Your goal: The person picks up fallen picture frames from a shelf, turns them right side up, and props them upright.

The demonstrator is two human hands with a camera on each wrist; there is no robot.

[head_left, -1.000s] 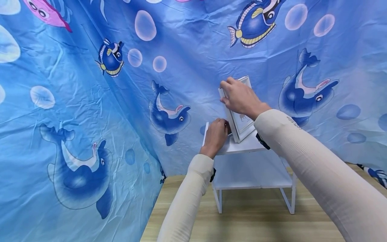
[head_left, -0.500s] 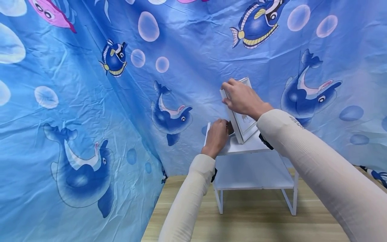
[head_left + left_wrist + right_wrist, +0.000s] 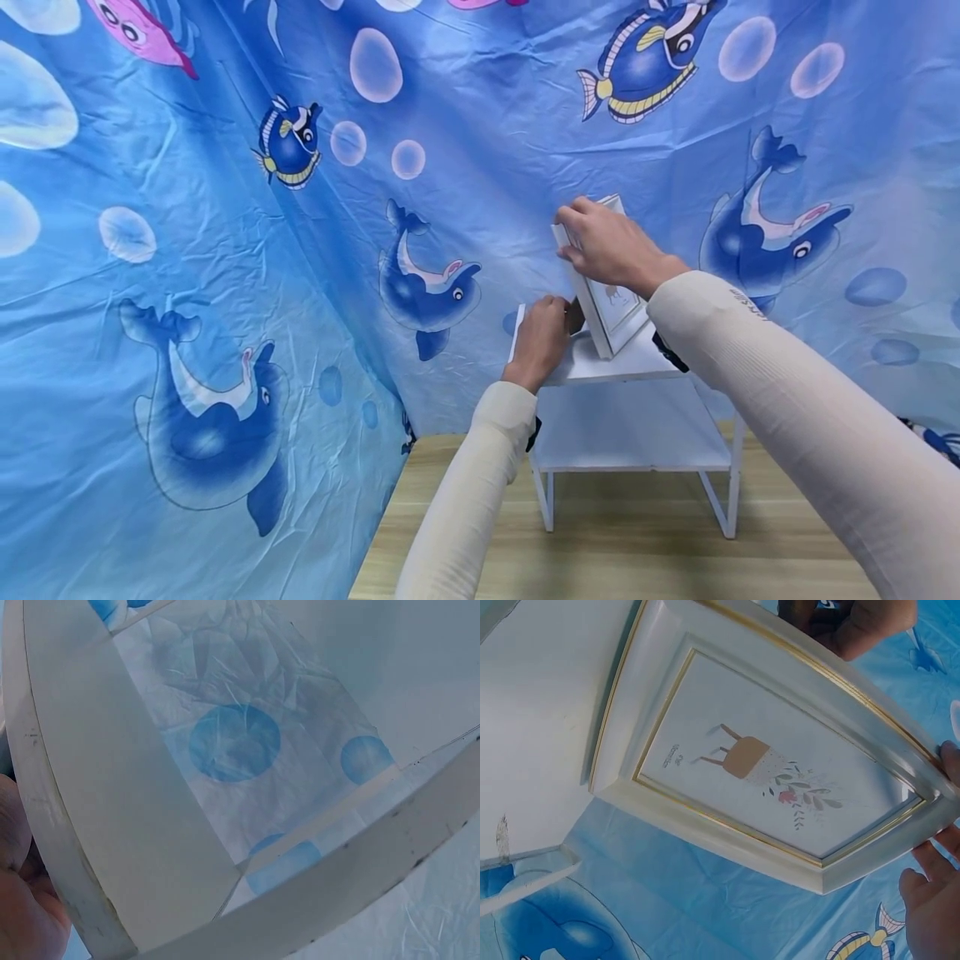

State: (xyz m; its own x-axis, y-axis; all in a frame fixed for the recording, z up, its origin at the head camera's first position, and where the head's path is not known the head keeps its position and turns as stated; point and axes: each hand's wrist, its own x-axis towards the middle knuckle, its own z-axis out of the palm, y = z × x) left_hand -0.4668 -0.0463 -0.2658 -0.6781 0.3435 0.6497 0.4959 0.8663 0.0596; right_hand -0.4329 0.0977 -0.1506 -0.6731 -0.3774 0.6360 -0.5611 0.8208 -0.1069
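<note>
A white picture frame (image 3: 611, 321) with gold trim stands tilted on the top of a small white table (image 3: 652, 360). Its print, an animal body with flowers and leaves, shows in the right wrist view. My right hand (image 3: 611, 243) grips the frame's upper left edge, thumb on the near side and fingers over the top. Low behind the frame, my left hand (image 3: 538, 337) pinches a dark brown piece (image 3: 576, 317) at the frame's back; most of that piece is hidden. In the left wrist view only part of the left hand (image 3: 30, 892) shows, past the table's edge.
Below the tabletop is a white lower shelf (image 3: 630, 446) on thin white legs. Blue cloth (image 3: 487, 167) printed with dolphins, fish and bubbles hangs behind the table and along the left. The floor (image 3: 637, 558) is light wood.
The frame and my right hand have shifted slightly right along the tabletop. More of the brown piece shows between my left fingers and the frame. The head view has turned a little left.
</note>
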